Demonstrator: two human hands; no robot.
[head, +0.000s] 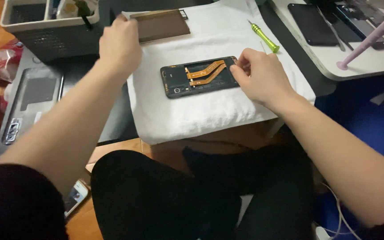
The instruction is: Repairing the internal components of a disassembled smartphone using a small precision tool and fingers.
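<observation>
An opened phone point(198, 78) lies back-up on a white towel point(187, 113), its dark inner frame crossed by orange flex cables point(205, 71). My right hand point(261, 75) rests at the phone's right end, fingertips pinched on its edge. My left hand point(120, 44) reaches to the towel's far left corner and holds the near end of a brown flat panel point(162, 24) that lies there.
A green-handled screwdriver point(264, 37) lies on the towel's far right. A grey basket point(50, 26) of tools stands at the far left. A white table point(334, 62) at right carries a black phone point(312, 24) and a pink tool point(372, 38). Another phone point(75, 198) lies on the floor.
</observation>
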